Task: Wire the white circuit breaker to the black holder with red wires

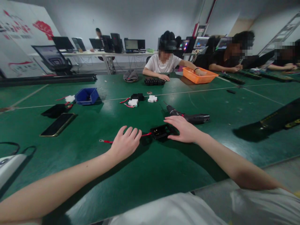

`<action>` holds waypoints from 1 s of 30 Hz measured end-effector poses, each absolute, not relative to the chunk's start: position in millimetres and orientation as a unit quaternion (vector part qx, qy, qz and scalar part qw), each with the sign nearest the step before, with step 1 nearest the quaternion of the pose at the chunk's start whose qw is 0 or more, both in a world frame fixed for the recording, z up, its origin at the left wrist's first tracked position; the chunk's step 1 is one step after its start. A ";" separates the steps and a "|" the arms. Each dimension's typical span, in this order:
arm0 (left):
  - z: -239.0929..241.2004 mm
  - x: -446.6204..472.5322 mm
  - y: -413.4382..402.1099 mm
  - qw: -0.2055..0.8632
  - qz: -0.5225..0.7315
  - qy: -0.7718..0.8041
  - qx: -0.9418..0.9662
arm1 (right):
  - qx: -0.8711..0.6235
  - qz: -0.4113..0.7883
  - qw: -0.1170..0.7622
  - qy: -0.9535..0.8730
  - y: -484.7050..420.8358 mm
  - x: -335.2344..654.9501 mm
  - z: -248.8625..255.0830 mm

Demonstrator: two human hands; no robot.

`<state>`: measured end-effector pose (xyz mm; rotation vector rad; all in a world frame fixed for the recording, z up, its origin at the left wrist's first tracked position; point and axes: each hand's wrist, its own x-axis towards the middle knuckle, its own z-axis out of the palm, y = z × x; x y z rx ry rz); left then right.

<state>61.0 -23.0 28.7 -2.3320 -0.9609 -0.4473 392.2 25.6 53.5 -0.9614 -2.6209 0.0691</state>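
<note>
L hand (126, 142) over red wire (146, 134), can't tell if grip's holding it; R hand (185, 128) w/ grip wide at blk box (159, 132), drill (197, 118) just beyond on grn surface (145, 178)

Dim, cool indoor light, pale glare on the green tabletop (150, 179), soft shadows, stretched edges, slightly blurred background.

We have room to pass from the near edge of the counter (145, 175) up to the black box (159, 132); beyond it the drill (198, 118) bars us, and leftward, the phone (58, 125) and blue bin (86, 97).
</note>
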 end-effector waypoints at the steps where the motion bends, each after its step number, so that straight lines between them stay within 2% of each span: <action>1: 27.6 60.8 -22.4 0.287 -0.163 -0.357 -0.874 | -0.330 0.027 0.172 -0.928 26.1 390.0 50.6; 15: 27.5 55.1 -11.2 0.291 -0.148 -0.323 -0.889 | -0.324 0.019 0.170 -0.931 29.7 382.9 42.6; 20: 35.1 59.0 -25.8 0.309 -0.165 -0.247 -0.903 | -0.286 -0.014 0.210 -0.935 17.6 378.9 51.4; 22: 38.5 64.6 -42.4 0.250 -0.146 -0.174 -0.941 | -0.233 -0.024 0.235 -0.943 1.4 368.1 53.3; 27: 34.4 79.9 -88.3 -0.038 -0.081 -0.077 -0.993 | -0.032 0.026 0.226 -0.973 -59.1 319.1 31.9; 30: 23.3 81.3 -98.9 -0.105 -0.071 -0.050 -0.991 | 0.030 0.079 0.270 -0.959 -82.9 296.0 12.9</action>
